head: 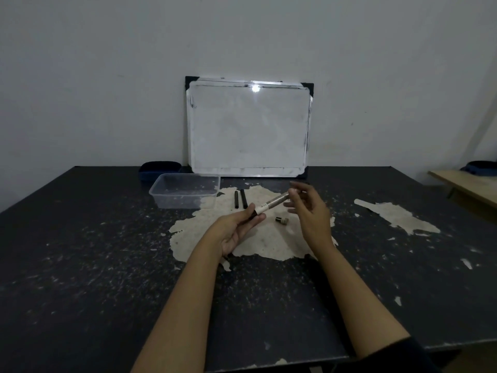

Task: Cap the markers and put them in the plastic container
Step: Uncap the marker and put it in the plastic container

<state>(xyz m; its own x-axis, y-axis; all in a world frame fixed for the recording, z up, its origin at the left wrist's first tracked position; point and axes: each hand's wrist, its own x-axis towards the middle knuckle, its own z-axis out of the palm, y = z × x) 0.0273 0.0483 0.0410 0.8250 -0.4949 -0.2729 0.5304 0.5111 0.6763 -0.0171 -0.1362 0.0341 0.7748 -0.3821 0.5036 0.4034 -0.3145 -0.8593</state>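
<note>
My left hand [238, 228] grips the lower end of a white and grey marker [270, 205] that points up and to the right. At the marker's upper end, the fingertips of my right hand [309, 208] touch its tip; whether they pinch a cap there I cannot tell. A small dark cap [281, 220] lies on the table just below the marker. Two black markers [240, 199] lie side by side behind my left hand. The clear plastic container [185, 190] stands empty at the left of them.
A whiteboard [248, 127] leans on the wall at the table's back edge. A dark blue pouch [158, 168] sits behind the container. The black table [80, 251] has worn pale patches. Another table [468, 184] stands at the far right.
</note>
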